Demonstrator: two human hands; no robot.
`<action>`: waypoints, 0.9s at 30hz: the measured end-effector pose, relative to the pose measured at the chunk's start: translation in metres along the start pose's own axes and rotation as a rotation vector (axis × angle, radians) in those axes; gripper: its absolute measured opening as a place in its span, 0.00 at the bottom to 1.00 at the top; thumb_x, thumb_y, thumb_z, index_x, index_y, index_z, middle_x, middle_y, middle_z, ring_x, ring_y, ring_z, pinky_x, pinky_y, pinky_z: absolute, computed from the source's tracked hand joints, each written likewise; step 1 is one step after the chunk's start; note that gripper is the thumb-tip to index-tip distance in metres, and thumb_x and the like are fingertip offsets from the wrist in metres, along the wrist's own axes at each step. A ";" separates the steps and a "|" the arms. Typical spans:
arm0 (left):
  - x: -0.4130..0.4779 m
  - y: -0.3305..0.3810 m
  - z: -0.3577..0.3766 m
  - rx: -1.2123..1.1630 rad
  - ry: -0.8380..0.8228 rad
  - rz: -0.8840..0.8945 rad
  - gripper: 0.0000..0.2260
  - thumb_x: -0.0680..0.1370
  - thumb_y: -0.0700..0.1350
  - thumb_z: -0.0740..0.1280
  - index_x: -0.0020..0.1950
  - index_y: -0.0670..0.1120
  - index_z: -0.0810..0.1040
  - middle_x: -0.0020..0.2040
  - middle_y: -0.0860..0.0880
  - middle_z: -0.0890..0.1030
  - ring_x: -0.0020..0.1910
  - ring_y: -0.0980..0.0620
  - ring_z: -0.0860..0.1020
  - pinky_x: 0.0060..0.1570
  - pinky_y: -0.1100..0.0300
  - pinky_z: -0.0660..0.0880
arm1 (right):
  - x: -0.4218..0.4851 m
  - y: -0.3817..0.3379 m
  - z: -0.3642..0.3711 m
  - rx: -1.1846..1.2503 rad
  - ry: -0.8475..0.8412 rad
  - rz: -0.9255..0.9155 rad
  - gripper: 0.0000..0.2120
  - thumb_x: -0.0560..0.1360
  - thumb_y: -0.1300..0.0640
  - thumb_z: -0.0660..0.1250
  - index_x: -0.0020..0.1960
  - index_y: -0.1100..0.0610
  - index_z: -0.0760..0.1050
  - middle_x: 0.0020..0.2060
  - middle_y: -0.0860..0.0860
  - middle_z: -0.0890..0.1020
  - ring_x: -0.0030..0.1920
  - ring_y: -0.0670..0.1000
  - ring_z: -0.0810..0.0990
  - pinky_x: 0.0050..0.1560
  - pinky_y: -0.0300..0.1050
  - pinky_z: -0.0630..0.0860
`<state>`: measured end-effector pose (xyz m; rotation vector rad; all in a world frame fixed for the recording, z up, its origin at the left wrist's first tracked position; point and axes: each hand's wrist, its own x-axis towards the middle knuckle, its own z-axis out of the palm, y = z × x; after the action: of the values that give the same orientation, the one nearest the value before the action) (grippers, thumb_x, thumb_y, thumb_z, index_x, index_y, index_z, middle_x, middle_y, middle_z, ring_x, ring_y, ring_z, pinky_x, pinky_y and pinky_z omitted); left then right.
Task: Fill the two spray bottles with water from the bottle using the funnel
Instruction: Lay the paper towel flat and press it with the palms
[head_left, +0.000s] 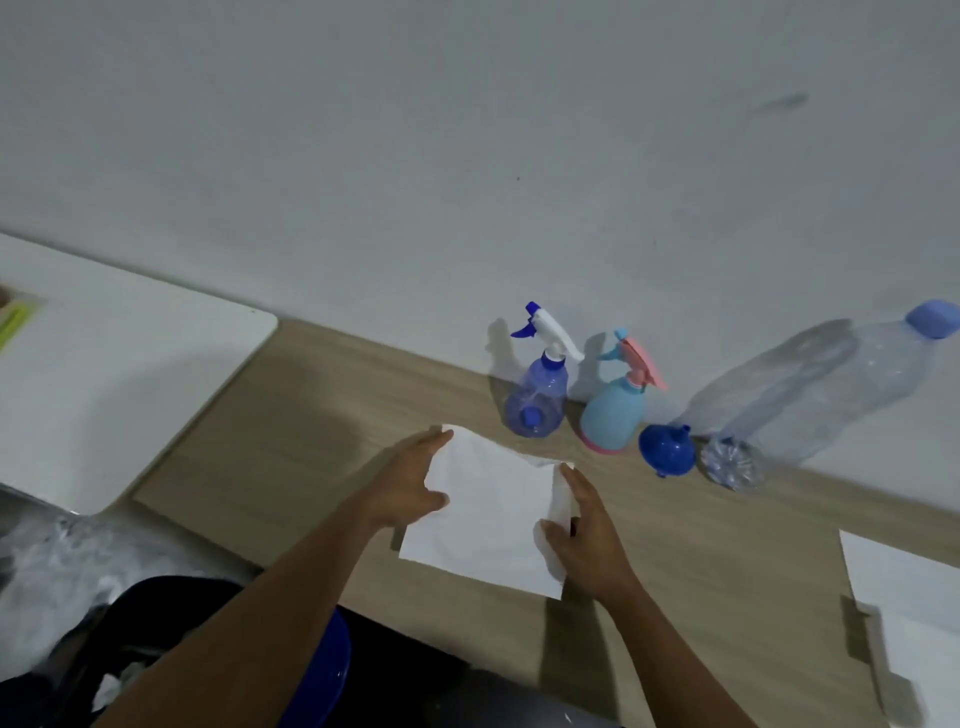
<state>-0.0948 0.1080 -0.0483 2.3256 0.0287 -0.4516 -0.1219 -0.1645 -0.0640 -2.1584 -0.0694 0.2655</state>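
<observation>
Against the wall stand a clear blue spray bottle with a white and blue trigger head and, right of it, a light blue spray bottle with a pink head. A blue funnel lies right of them. A large clear water bottle with a blue cap stands at the far right. A white paper sheet lies on the wooden table in front. My left hand grips the sheet's left edge and my right hand grips its right edge.
A white surface adjoins the table on the left. More white sheets lie at the right edge. A blue round object and dark clutter sit below the table's near edge. The grey wall runs close behind the bottles.
</observation>
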 end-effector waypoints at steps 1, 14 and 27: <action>0.002 -0.003 0.000 -0.001 -0.012 -0.003 0.39 0.74 0.42 0.73 0.80 0.50 0.56 0.80 0.52 0.57 0.76 0.59 0.57 0.60 0.78 0.54 | 0.001 -0.001 0.002 -0.056 0.035 0.008 0.34 0.77 0.56 0.71 0.78 0.52 0.59 0.75 0.48 0.64 0.74 0.51 0.66 0.73 0.47 0.65; 0.018 -0.013 0.052 0.682 0.267 0.321 0.28 0.83 0.57 0.44 0.79 0.46 0.59 0.80 0.46 0.59 0.80 0.44 0.55 0.75 0.43 0.58 | 0.026 -0.008 0.050 -0.650 0.106 -0.185 0.30 0.83 0.43 0.45 0.80 0.57 0.54 0.80 0.55 0.55 0.80 0.60 0.51 0.78 0.58 0.50; 0.044 -0.032 0.077 0.751 0.126 0.347 0.27 0.83 0.54 0.43 0.80 0.44 0.55 0.80 0.44 0.55 0.80 0.45 0.51 0.77 0.45 0.52 | 0.050 0.021 0.067 -0.820 -0.152 -0.125 0.33 0.83 0.38 0.38 0.81 0.55 0.38 0.80 0.51 0.37 0.79 0.53 0.34 0.80 0.55 0.41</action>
<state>-0.0825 0.0734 -0.1351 3.0026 -0.5643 -0.1421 -0.0888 -0.1148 -0.1261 -2.9236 -0.4681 0.3711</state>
